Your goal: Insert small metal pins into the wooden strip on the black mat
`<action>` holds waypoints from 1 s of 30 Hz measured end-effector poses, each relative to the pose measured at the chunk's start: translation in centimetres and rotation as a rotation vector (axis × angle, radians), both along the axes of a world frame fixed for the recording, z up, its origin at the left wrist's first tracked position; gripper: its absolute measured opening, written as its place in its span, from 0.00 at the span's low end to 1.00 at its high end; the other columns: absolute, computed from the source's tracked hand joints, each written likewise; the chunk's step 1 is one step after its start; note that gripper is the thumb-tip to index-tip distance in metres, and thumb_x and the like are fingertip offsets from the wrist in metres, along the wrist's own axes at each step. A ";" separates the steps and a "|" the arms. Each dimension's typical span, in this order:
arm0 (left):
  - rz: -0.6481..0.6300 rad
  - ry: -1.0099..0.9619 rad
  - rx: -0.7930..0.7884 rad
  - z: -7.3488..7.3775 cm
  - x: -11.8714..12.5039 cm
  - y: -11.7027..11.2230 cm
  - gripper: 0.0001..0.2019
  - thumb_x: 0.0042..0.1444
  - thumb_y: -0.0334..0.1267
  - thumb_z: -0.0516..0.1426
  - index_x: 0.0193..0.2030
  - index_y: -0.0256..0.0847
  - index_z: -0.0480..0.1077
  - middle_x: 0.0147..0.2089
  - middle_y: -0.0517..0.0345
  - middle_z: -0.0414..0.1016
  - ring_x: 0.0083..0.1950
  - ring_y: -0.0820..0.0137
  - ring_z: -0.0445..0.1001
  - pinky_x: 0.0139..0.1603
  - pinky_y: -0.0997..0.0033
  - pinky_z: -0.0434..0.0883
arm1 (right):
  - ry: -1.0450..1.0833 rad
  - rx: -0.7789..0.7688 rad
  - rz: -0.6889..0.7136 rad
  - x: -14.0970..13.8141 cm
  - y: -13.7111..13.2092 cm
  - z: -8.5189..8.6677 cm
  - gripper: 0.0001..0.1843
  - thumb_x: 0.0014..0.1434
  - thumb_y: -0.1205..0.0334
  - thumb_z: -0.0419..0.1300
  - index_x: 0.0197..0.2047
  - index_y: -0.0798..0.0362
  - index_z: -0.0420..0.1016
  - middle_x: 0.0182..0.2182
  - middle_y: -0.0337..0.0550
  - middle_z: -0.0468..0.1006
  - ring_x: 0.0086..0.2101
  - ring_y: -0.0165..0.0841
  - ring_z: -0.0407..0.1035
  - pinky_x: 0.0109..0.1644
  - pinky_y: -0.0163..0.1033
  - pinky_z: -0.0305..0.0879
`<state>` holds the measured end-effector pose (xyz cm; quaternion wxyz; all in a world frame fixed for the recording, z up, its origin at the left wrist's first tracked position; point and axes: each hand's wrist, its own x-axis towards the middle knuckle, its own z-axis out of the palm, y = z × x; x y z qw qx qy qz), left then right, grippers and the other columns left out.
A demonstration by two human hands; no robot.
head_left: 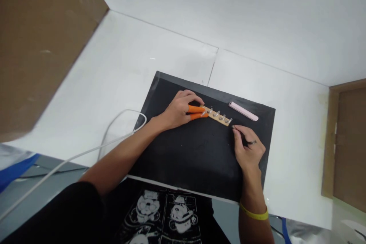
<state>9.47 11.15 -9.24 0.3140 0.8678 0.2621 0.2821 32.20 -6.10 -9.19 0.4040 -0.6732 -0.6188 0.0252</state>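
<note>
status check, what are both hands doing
Left hand pinning one end of tan clip strip, orange finger cots on. Right hand gripping thin dark tool at the other end. Pink bar apart on black mat, not in the way.

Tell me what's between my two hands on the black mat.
The head view shows a tan strip with small metal clips; the left hand pinches one end.

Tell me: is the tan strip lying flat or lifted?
Flat: the strip lies along the black mat, left hand holding its end.
</note>
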 end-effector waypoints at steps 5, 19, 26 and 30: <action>0.020 0.023 -0.031 -0.2 0.4 0.3 0.09 0.61 0.39 0.67 0.46 0.43 0.78 0.47 0.55 0.82 0.52 0.63 0.76 0.55 0.60 0.67 | -0.007 0.000 0.018 0.0 0.0 0.2 0.11 0.63 0.74 0.64 0.46 0.51 0.78 0.38 0.41 0.82 0.39 0.32 0.78 0.47 0.37 0.75; 0.018 0.085 -0.014 -0.5 0.6 0.6 0.08 0.60 0.44 0.67 0.40 0.42 0.80 0.42 0.56 0.82 0.43 0.66 0.73 0.48 0.62 0.65 | -0.047 -0.042 0.016 -0.2 -0.3 0.9 0.11 0.63 0.73 0.64 0.46 0.50 0.78 0.39 0.41 0.83 0.39 0.33 0.78 0.47 0.38 0.76; 0.002 0.079 0.014 -0.4 0.5 0.6 0.07 0.63 0.43 0.65 0.40 0.43 0.81 0.42 0.56 0.82 0.42 0.66 0.73 0.49 0.62 0.65 | -0.060 -0.026 0.032 -0.2 -0.4 1.1 0.11 0.63 0.73 0.64 0.46 0.50 0.78 0.38 0.41 0.83 0.39 0.33 0.79 0.45 0.39 0.76; 0.001 0.082 -0.011 -0.4 0.5 0.6 0.07 0.63 0.42 0.65 0.40 0.43 0.81 0.42 0.56 0.82 0.42 0.66 0.73 0.49 0.61 0.65 | -0.060 -0.031 0.026 -0.2 -0.5 1.1 0.10 0.63 0.73 0.64 0.46 0.50 0.78 0.38 0.41 0.83 0.39 0.33 0.79 0.46 0.39 0.76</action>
